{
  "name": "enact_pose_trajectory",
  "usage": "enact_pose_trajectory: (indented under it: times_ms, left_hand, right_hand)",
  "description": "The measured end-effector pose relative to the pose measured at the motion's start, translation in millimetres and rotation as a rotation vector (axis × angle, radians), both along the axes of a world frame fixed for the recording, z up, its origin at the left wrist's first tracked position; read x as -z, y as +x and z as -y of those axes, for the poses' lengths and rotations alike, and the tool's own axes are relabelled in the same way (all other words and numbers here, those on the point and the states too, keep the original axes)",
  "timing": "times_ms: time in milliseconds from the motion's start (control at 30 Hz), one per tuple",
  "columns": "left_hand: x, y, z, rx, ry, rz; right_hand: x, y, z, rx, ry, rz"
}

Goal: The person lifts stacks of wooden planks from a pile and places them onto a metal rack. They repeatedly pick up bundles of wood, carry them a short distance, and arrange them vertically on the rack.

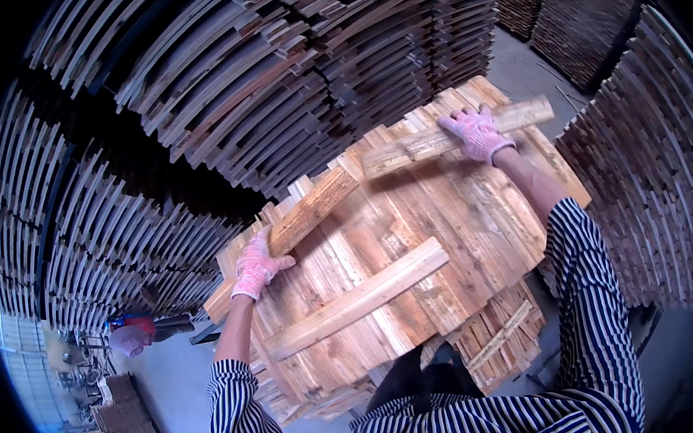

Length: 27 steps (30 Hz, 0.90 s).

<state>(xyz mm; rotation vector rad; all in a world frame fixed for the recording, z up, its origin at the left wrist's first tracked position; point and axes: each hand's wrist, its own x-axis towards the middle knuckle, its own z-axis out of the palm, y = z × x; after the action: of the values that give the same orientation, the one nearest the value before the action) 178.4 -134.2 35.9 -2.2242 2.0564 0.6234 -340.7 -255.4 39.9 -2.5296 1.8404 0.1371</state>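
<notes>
head view: tall stacks of grey weathered wooden slats (pixel 287 83) crowd the far and right sides, with bare concrete floor (pixel 173 393) open at lower left. the rough pale wooden board panel with three cross battens (pixel 398 253) lies tilted before the person. left gloved hand (pixel 257 266) clenches its left edge; right gloved hand (pixel 477 133) clasps the far batten.

Daylight enters from the lower left. The wooden panel (pixel 397 237) is evenly lit; stacked boards (pixel 214 88) behind fall into deep shadow. Fisheye distortion bends edges, black vignette surrounds the frame, slight softness overall
</notes>
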Motion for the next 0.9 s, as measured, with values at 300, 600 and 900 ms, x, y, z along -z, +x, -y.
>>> enact_pose_trajectory:
  times_ms: [300,600,900]
  left_hand:
    - [66,-5,45,0.039,0.021,-0.003]
    - [72,14,51,0.046,-0.068,0.057]
    - [77,-9,40,0.171,-0.172,-0.169]
  right_hand:
    - [98,32,93,-0.009,0.043,0.096]
    - [80,58,110,0.044,0.080,0.133]
    - [138,32,74,0.009,-0.348,0.368]
